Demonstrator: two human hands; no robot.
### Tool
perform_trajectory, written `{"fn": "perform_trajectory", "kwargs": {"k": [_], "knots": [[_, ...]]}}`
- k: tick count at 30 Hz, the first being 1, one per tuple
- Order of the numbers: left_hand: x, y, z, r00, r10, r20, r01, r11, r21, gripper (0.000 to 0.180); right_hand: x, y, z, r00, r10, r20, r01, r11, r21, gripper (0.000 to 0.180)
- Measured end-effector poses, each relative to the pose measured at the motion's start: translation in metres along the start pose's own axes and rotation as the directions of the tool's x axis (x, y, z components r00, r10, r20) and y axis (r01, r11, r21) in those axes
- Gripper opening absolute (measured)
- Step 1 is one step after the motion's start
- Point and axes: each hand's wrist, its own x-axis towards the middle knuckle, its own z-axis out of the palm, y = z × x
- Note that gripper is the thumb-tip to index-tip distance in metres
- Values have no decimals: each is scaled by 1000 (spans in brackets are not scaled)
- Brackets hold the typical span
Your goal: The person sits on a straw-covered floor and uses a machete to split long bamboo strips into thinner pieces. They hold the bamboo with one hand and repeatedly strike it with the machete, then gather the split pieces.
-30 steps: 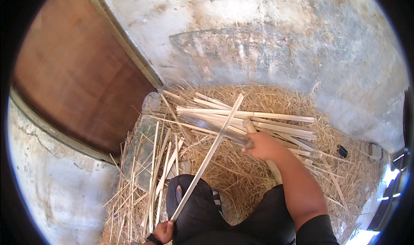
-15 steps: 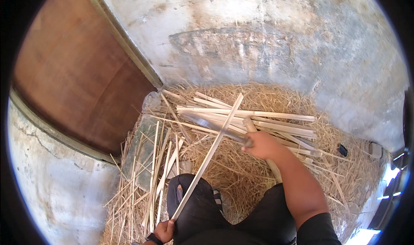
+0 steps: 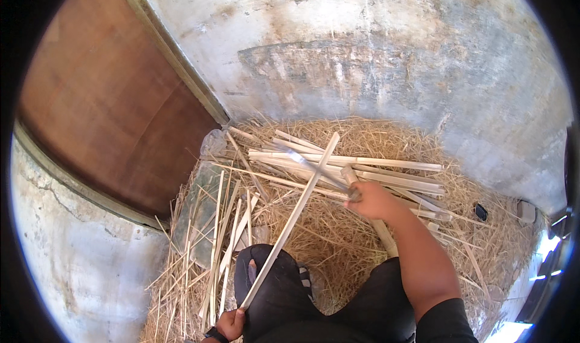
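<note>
Bladed tool [image 3: 303, 161] blurred (tip esp. unclear), R sleeve [image 3: 445, 323] cut off @ btm edge.

No legible text, labels, brands, numbers or signs on anything in view.

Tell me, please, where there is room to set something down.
Open straw lies between the held strip and the round pole, and between the pile of strips and the wall. It is crowded beneath the blade in the right hand and ahead of the left hand, among scattered slats.
</note>
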Motion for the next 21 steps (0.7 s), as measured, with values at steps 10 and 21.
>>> {"fn": "perform_trajectory", "kwargs": {"k": [10,21], "knots": [[-4,-2,4,1000,4,-19,-5,1000,-30,56,-5,-29,-1,974,-107,198,123,990,-68,37],[5,-22,5,996,85,41,-81,993,-84,58,-14,-47,13,910,-189,369,299,916,-268,37]]}}
